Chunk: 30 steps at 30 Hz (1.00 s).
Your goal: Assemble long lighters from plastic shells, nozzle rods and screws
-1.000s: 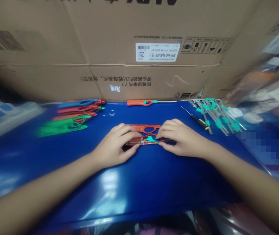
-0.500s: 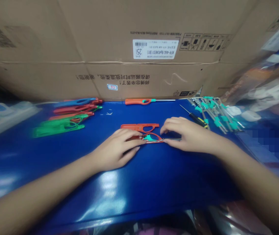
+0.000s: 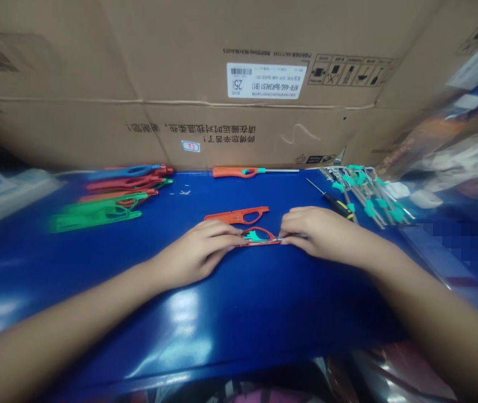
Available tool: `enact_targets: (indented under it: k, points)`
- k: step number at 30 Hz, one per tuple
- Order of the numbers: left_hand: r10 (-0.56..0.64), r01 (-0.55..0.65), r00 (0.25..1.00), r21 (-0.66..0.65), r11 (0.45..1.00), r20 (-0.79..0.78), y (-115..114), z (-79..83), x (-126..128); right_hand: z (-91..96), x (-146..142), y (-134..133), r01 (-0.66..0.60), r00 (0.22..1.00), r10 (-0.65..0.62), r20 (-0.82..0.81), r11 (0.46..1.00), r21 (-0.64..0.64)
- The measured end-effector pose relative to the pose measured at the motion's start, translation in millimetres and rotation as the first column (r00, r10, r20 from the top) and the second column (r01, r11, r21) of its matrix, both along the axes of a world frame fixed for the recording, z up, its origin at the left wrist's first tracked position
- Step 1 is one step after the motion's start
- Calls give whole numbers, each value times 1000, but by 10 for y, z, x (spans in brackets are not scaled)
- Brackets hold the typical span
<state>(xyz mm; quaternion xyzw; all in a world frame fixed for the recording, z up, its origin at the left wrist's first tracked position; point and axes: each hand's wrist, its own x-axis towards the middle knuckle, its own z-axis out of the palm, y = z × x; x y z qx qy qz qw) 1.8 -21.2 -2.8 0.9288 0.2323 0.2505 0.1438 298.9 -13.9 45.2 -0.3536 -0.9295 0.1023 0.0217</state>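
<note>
Blue worktop (image 3: 298, 313) | left hand (image 3: 197, 251) and right hand (image 3: 329, 235) pinch opposite ends of orange shell (image 3: 266, 231); probably light, stiff, slick; grip rims, sparing teal trigger (image 3: 254, 237)

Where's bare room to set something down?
Widest: the blue table, from left hand and right hand to its near edge. Smaller: between the orange lighter and separate orange shell. Crowded: colored handles at left; screwdriver and rods at right.
</note>
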Motion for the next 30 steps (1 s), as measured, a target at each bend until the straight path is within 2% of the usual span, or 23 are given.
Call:
enact_targets:
  k: [11,17,25,30]
  points:
    - [-50,51,998,-39,998,43,26,-3,39,33,9,-45,9,999,-10,46,1000,29]
    - [-47,50,998,-54,997,50,22,-1,40,46,-21,-73,-16,999,14,45,999,38]
    - [-46,48,998,-53,997,41,22,1,38,77,-56,-115,10,997,-14,82,999,45]
    - [-48,49,999,-53,997,21,11,15,47,46,-26,-75,58,995,-65,-72,994,-93]
